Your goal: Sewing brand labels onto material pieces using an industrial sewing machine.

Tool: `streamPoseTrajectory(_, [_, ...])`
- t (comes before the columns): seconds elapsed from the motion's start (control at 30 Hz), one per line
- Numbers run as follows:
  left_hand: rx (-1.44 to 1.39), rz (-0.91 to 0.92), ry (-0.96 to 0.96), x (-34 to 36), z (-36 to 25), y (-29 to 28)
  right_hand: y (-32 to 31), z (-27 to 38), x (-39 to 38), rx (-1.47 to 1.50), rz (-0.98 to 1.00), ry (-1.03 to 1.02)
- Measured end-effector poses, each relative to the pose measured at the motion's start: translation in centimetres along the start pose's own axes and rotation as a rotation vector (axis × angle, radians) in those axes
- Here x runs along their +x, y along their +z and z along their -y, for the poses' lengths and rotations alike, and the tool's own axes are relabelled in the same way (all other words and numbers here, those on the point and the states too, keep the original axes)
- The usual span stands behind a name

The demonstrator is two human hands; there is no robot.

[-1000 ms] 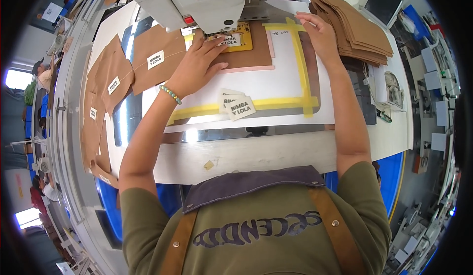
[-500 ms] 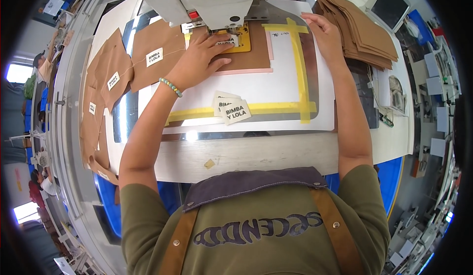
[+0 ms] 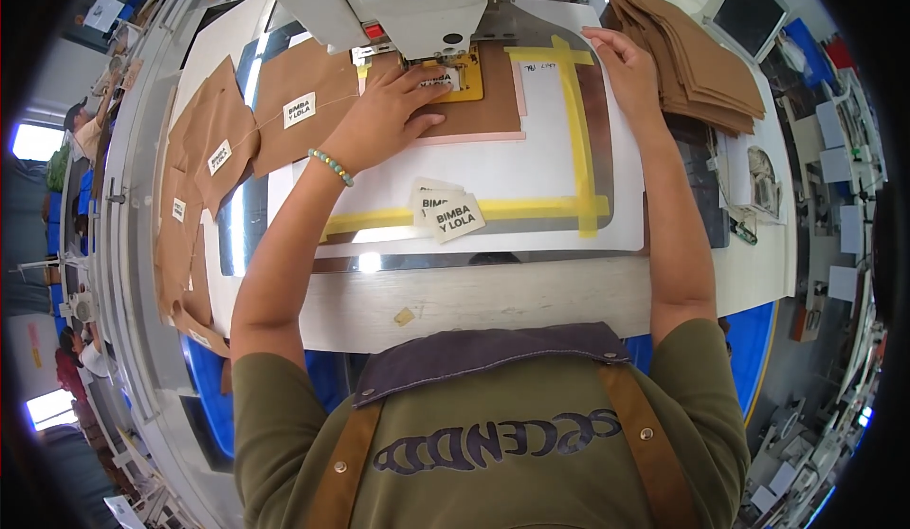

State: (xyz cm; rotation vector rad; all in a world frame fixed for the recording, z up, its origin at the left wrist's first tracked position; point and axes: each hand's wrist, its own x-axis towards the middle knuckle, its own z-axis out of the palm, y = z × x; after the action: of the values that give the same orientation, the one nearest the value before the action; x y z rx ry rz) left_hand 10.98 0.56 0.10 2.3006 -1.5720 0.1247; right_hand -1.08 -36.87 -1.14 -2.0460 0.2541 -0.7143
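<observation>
My left hand lies flat, fingers spread, on a brown fabric panel under the sewing machine head. Its fingertips touch a yellow frame that surrounds a white printed label, partly covered by the fingers. My right hand rests by the upper right edge of the flat work plate, fingers loosely stretched out and holding nothing visible. Loose white labels overlap on the plate's front edge, over yellow tape. The needle area is mostly hidden by the machine.
Brown panels with labels, joined by thread, trail off to the left. A stack of brown panels sits at the right, near a screen. A small scrap lies on the table's front. Other people work far left.
Almost nothing differs. Both hands keep their places, and the labels and panels show only a very slight shift in the view.
</observation>
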Motion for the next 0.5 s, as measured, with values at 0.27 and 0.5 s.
streamPoseTrajectory(0.27, [0.048,-0.035,-0.04,1.5,0.6,0.4,0.0,0.8,0.0,-0.059,0.012,-0.07])
streamPoseTrajectory(0.5, [-0.038,0.009,-0.186,-1.1,1.8,-0.8,-2.8,17.0,-4.5,-0.026,-0.273,-0.885])
